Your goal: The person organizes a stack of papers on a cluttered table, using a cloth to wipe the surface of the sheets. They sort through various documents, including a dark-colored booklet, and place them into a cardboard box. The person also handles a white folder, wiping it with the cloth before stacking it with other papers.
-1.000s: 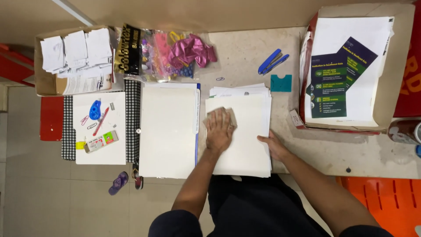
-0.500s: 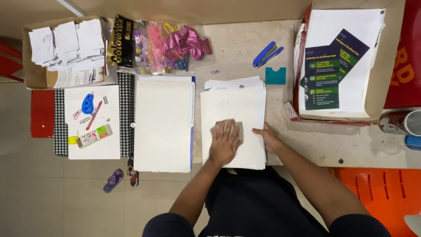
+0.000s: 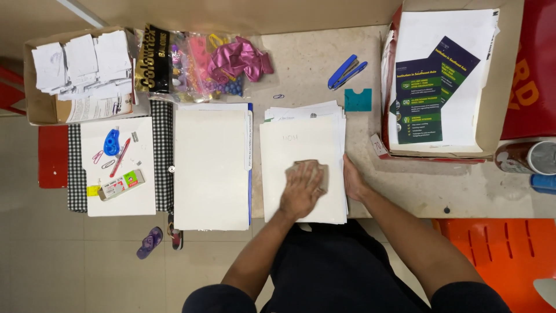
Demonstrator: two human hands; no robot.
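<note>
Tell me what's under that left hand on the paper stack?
A brownish cloth or pad peeks out beneath the left hand, resting on the white paper stack. The palm hides most of it, and lower sheets show only as edges at the top.

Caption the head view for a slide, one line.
Left hand presses a small tan cloth on a white paper stack; right hand steadies the stack's edge.

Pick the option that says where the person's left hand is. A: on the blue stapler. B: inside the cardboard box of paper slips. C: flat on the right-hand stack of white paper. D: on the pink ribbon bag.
C: the left hand lies palm down, over a small brownish pad, on the stack of white paper, while the right hand rests at that stack's right edge.
</note>
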